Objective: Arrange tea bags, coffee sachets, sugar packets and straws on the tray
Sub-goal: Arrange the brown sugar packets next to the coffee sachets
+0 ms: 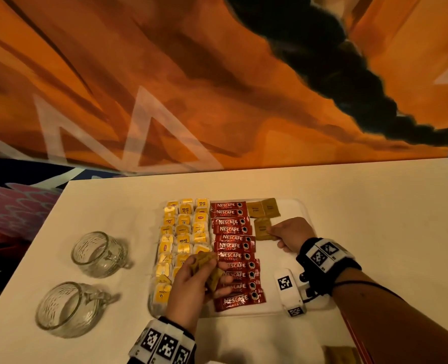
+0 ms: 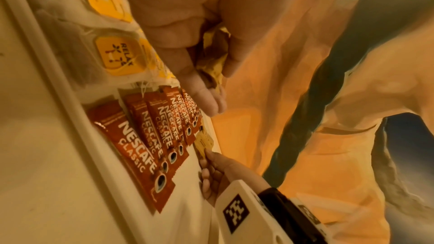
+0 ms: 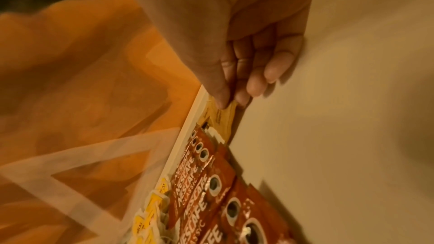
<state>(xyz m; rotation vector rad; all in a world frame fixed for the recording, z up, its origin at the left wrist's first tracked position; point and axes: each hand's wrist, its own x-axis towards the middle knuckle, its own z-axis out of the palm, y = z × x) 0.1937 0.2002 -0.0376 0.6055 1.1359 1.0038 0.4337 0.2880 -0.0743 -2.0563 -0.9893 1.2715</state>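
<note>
Nearest me, my left hand (image 1: 191,282) curls round a small bunch of brown sugar packets (image 1: 204,266), held above the white tray (image 1: 303,211) where the yellow tea bags (image 1: 183,232) meet the column of red coffee sachets (image 1: 234,254). My right hand (image 1: 291,233) pinches one brown packet (image 1: 262,228) by its edge, low over the tray's far right part, just beside two more (image 1: 263,208). Two glass cups (image 1: 97,252) stand left of the tray.

2 glass mugs (image 1: 86,282) on white table (image 1: 375,206)
</note>
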